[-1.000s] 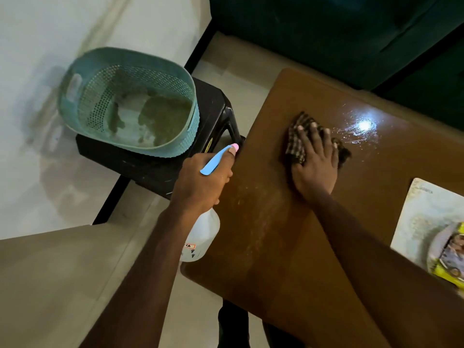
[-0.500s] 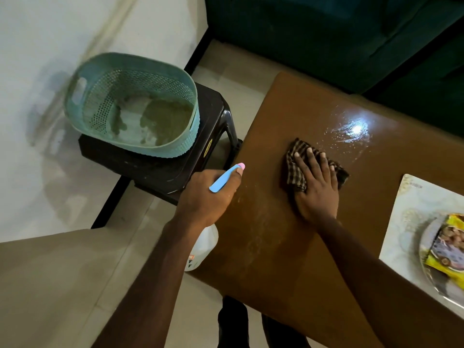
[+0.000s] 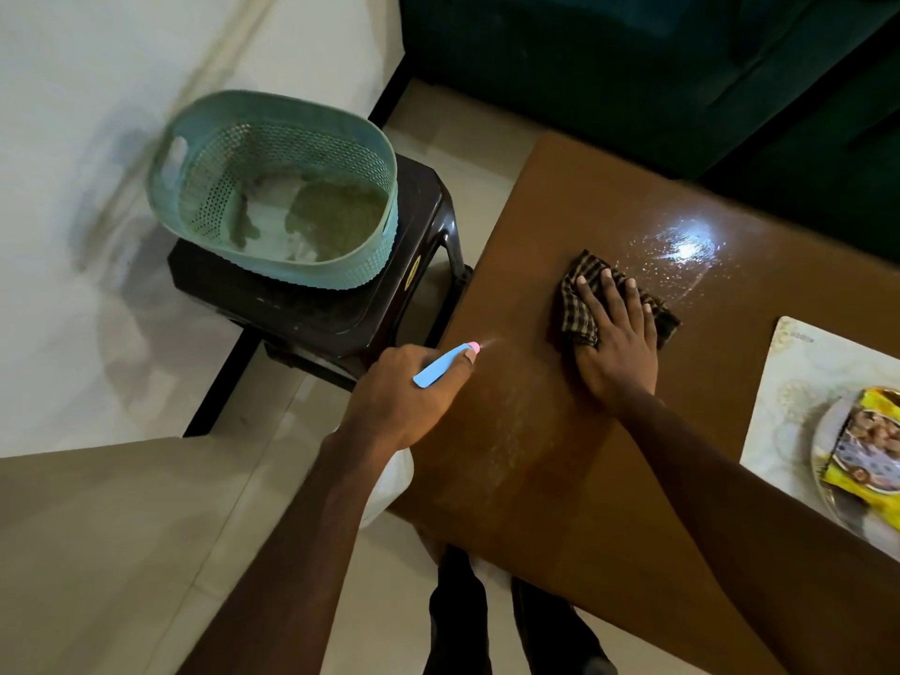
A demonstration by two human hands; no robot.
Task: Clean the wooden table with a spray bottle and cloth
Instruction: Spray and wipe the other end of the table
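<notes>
Spray bottle (image 3: 438, 370) gripped, basket (image 3: 311, 275) holding fabric (image 3: 336, 216)

A smooth, glossy brown wood finish is being shown by the table (image 3: 609, 479), and light is being reflected in wet droplets (image 3: 652, 265) at 1 o'clock. The cloth (image 3: 579, 309) is being seen as soft checked woven fabric. Smooth plastic is being shown by the spray bottle (image 3: 438, 370), perforated teal plastic by the basket (image 3: 311, 275) at 10 o'clock, and shiny dark plastic by the stool (image 3: 426, 221) under it.
</notes>
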